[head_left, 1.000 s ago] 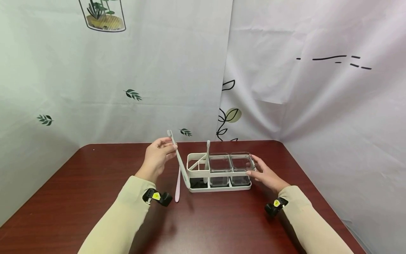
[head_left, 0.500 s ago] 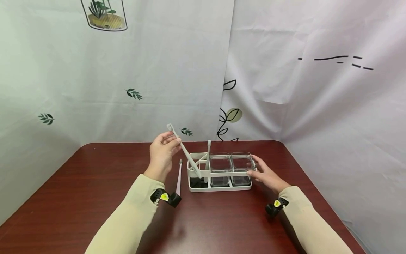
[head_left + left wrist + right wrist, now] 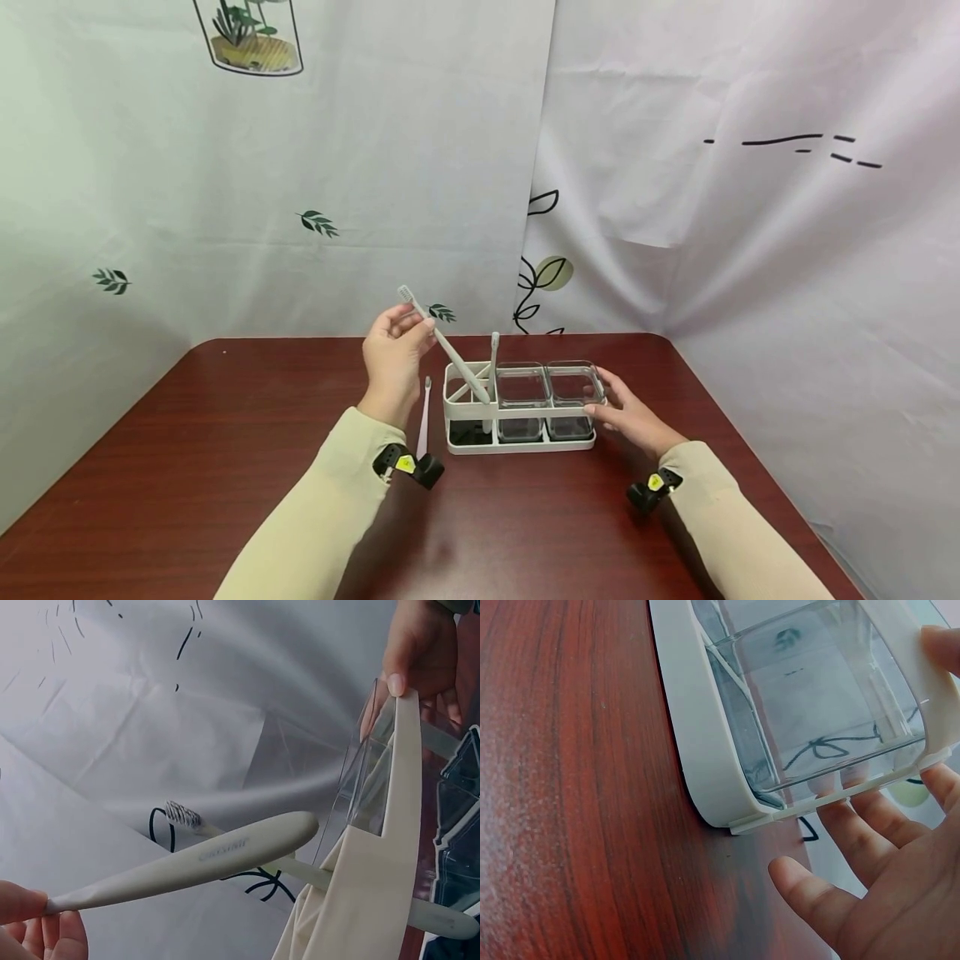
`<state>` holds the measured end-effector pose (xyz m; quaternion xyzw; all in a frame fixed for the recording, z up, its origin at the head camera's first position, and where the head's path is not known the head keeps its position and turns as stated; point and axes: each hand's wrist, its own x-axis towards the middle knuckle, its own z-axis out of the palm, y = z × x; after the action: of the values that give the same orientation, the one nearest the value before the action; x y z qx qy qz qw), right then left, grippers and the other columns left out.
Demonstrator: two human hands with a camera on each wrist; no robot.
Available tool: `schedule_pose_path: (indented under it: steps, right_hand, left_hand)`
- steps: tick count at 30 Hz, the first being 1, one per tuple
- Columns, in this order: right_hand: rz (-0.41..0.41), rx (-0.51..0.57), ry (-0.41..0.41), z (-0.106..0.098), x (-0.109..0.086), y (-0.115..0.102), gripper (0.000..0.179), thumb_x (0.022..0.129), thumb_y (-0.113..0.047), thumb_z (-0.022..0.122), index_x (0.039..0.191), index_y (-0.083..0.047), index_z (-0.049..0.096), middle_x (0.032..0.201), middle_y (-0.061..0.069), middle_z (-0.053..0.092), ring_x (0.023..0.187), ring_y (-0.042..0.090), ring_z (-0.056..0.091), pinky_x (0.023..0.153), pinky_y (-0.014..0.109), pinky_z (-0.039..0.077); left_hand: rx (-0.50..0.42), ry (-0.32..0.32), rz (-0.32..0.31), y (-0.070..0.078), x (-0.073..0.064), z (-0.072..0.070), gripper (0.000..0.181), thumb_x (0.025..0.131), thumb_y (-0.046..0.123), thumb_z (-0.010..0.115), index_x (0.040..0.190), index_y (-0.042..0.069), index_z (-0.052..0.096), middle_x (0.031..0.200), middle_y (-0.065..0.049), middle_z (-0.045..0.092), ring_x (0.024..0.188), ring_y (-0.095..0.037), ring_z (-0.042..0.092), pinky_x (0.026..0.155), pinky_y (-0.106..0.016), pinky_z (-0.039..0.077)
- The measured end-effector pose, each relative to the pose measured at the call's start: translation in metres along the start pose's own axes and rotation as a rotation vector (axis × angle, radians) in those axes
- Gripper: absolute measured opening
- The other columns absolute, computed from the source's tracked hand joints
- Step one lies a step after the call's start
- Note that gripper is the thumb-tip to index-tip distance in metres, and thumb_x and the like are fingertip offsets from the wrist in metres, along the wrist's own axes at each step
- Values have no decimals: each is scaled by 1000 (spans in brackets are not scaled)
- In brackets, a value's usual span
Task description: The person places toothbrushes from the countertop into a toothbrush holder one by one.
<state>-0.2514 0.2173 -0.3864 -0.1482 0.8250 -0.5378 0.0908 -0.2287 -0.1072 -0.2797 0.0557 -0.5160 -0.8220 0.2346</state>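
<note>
Pale fabric backdrop (image 3: pixel 390 150), creased and soft, printed with leaf sprigs and thin black strokes. Below it, reddish-brown table (image 3: pixel 225 467), wood grain visible up close, slight sheen, rounded far corners.

Rack (image 3: pixel 540 412) sits on the table: off-white, smooth, rounded ends, upper frame over a low base, left bay split by thin straight and diagonal ribs, dark floor under it. Left cup (image 3: pixel 521 387) and right cup (image 3: pixel 573 386) fill the other two bays: clear, boxy, rounded corners.

Left hand (image 3: pixel 393 354) pinches the grey-white brush (image 3: pixel 458 362) at its slim neck, thumb against fingers. Brush is in the air, tilted, bristles up, fat rounded handle end down to the right, overlapping the left bay in the head view. Can't tell if it touches the rack. Faint lettering on the handle.

Right hand (image 3: pixel 633 412) grips the rack's right end, thumb on the upper frame, little finger sticking out free. Hands well apart.

Standing brush (image 3: pixel 492 358) is in the left bay, near upright, by the left cup. Pink brush (image 3: pixel 424 417), slender, lies left of the rack, its lower end hidden behind the left wrist camera (image 3: pixel 429 471).
</note>
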Motion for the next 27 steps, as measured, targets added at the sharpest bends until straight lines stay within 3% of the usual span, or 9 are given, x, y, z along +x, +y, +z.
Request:
schedule_pose_path:
  steps: [16,23,27]
  right_hand:
    - [-7,-1,-3,-1,0,1,77,95,-25,60,154,-11,11,147,28,33,133,44,37,95,53,44]
    - [-3,5,-2,0,0,-1,75,96,-21,58,153,-11,11,147,28,33,133,44,36,96,54,44]
    - [2,9,3,0,0,-1,74,96,-21,58,153,-11,12,147,27,33,133,44,36,96,54,43]
  left_hand:
    - [38,-3,170,-8,-2,12,31,80,-18,62,107,-4,58,83,-4,60,71,-7,59,62,-19,54]
    - [205,-42,258,-19,-6,13,28,82,-12,66,108,-5,60,92,-15,64,77,-8,58,67,-18,52]
    - [302,-85,273,-26,-9,11,28,85,-6,66,112,-3,60,99,-18,64,83,-10,58,72,-17,51]
